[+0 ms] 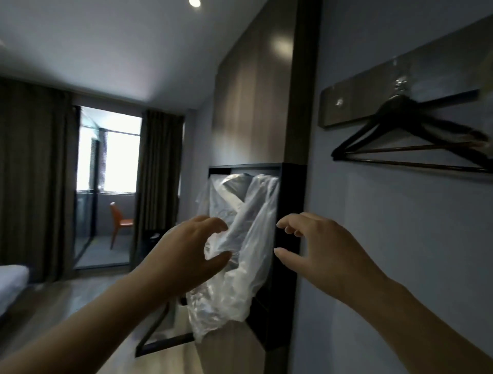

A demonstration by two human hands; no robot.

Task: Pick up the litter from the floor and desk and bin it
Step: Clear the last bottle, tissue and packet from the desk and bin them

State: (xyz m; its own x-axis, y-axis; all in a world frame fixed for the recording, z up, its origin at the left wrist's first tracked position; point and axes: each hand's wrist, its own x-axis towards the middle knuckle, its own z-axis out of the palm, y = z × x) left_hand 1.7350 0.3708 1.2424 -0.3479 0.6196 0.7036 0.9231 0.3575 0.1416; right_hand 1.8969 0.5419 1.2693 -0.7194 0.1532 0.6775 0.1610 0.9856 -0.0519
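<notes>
Just ahead, a plastic bag is draped over a black rack. The left hand is half-curled against it, grip not discernible, and the right hand is held spread, empty.

Right wall: wooden hook board, slightly tilted in view, metal hook near its left end. Dark hangers hang from it, at least two overlapping, flat to the wall. Left of that: black open-front frame unit against a wood-grain panel running up to the ceiling. Far end: bright window between a wide dark curtain and a narrower curtain. Orange chair stands below the window, beyond a glass partition. White bed corner at left edge. Wood-look floor. One ceiling spot, on.
</notes>
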